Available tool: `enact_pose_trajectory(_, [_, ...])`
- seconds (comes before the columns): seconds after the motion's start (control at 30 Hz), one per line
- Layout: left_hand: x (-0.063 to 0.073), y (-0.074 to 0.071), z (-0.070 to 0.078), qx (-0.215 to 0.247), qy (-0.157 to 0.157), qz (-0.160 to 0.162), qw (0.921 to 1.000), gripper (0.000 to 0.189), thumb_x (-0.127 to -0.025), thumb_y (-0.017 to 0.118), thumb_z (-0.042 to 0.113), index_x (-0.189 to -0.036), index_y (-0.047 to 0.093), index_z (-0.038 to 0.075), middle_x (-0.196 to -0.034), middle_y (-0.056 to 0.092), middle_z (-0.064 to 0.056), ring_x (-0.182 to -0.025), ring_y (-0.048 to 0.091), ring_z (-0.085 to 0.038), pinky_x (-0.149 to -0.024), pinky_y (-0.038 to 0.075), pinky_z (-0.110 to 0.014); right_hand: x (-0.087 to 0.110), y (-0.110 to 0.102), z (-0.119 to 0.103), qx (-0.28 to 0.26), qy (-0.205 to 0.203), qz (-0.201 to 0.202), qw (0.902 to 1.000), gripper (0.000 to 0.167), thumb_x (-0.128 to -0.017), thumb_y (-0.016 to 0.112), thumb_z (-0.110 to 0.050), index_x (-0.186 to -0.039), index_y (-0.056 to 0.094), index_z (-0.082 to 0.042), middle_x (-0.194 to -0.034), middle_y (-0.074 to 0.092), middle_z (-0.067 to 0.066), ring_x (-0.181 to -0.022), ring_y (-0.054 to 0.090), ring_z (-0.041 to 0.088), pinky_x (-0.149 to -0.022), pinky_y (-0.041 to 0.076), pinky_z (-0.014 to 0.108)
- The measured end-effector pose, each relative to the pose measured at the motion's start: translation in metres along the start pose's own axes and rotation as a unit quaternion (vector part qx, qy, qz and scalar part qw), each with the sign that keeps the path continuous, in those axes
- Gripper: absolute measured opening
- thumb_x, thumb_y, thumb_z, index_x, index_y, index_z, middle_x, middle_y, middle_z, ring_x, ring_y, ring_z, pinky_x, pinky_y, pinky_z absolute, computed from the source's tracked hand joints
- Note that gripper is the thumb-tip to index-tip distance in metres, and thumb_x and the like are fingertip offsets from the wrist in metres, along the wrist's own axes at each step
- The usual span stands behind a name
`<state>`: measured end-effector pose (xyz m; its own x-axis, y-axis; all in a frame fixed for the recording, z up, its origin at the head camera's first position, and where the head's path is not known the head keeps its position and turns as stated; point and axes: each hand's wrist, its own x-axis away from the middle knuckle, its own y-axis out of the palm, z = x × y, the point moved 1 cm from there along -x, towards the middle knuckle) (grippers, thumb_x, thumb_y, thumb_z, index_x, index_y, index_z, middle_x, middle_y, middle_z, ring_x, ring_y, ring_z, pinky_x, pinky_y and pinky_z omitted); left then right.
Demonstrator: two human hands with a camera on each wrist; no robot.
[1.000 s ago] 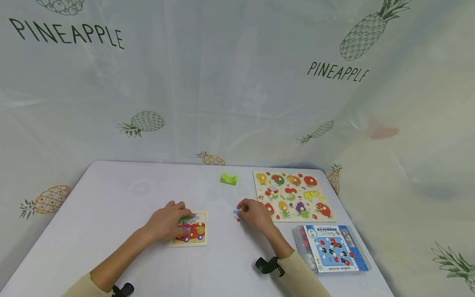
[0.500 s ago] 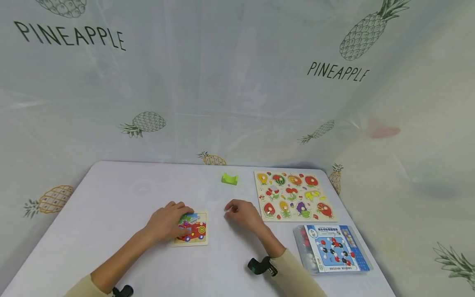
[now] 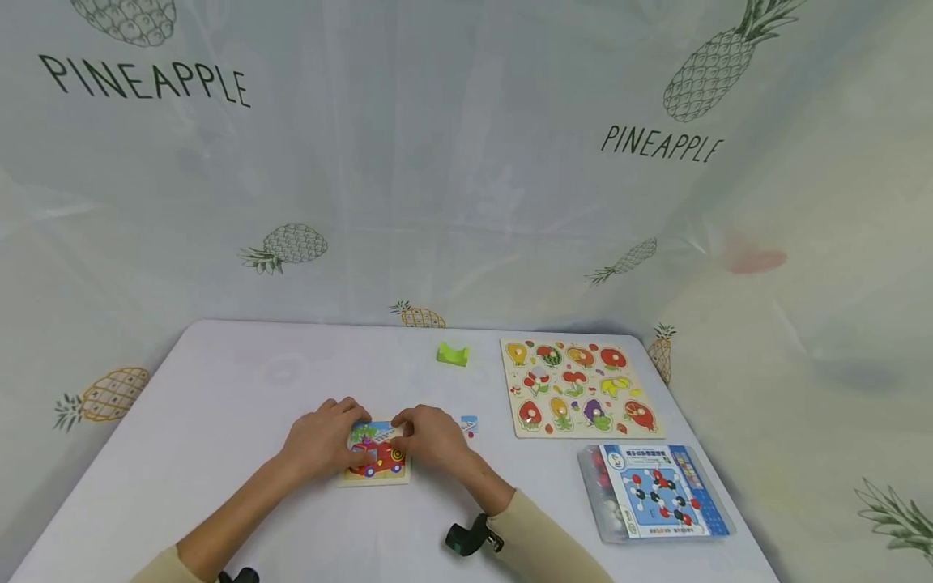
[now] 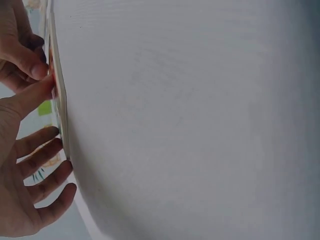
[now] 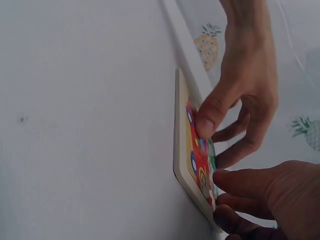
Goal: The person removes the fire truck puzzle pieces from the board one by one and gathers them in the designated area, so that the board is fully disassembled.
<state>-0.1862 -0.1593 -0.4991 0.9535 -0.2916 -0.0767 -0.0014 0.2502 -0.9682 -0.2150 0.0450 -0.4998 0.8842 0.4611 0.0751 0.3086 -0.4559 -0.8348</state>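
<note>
1. Head view, near the hands: saw small wooden puzzle board [image 3: 375, 481], red truck on its face, flat on white table [image 3: 233, 397], left of the middle. Noted left hand [image 3: 323, 441] at its left side, fingers spread and only slightly bent, thumb resting on the picture. Noted right hand [image 3: 432, 437] at its right side, thumb and fingers bent toward each other; could not tell any grip there. Logged loose blue puzzle piece [image 3: 470, 424] just beside right hand, apart from the board.
2. Head view, farther out: spotted green block [image 3: 453, 355] near the far edge, fruit board [image 3: 583, 435] at right, boxed molecule kit [image 3: 656, 495] on its near side. Recorded pineapple-print curtain [image 3: 452, 162] behind.
3. Left wrist view: caught puzzle board nearly edge-on. Found left thumb laid against its face, other fingers fanned along and past its edge; saw right thumb close by.
4. Right wrist view: made out blue wheels, pale rim, left thumb on the picture, right fingertips at the board's side. Could not see anything between right thumb and fingers.
</note>
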Motion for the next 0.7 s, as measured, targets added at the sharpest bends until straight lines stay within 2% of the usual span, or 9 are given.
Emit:
enact_pose_trajectory(0.2, [0.0023,0.0003,0.0013,0.009,0.006,0.006,0.9999,0.047,-0.070,0.087,0.051,-0.099,0.071,0.018,-0.110,0.062,0.005,-0.095,0.055,-0.019,-0.061,0.049,-0.030,-0.0020,0.0068,-0.0043,0.026,-0.007,0.010,0.9996,0.029,-0.086,0.080,-0.034,-0.107,0.075,-0.014,-0.073,0.054,-0.011,-0.063,0.047,0.004,-0.056,0.039,0.021])
enact_pose_trajectory(0.4, [0.0020,-0.0006,0.0014,0.023,0.000,-0.003,0.9997,0.043,-0.071,0.088,0.049,-0.097,0.071,0.019,-0.111,0.062,0.006,-0.097,0.055,-0.019,-0.062,0.050,-0.030,-0.0016,0.0076,-0.0067,0.025,-0.009,0.007,0.9996,0.028,-0.086,0.080,-0.032,-0.106,0.074,-0.012,-0.073,0.053,-0.009,-0.063,0.047,0.005,-0.056,0.038,0.021])
enact_pose_trajectory(0.57, [0.0013,-0.0008,0.0012,0.039,-0.003,0.011,0.9992,0.040,-0.073,0.087,0.048,-0.094,0.073,0.017,-0.108,0.062,0.006,-0.094,0.055,-0.018,-0.060,0.051,-0.031,-0.0023,0.0079,-0.0077,0.021,-0.005,0.003,0.9998,0.028,-0.087,0.079,-0.030,-0.107,0.072,-0.012,-0.074,0.053,-0.009,-0.064,0.047,0.006,-0.056,0.038,0.022])
enact_pose_trajectory(0.7, [-0.0018,0.0015,0.0032,0.043,-0.005,0.016,0.9989,0.035,-0.074,0.087,0.041,-0.092,0.072,0.015,-0.104,0.061,0.005,-0.091,0.054,-0.019,-0.060,0.051,-0.032,-0.0021,0.0071,-0.0074,0.017,-0.006,0.002,0.9998,0.028,-0.088,0.079,-0.030,-0.108,0.072,-0.012,-0.075,0.053,-0.009,-0.064,0.047,0.006,-0.056,0.038,0.022])
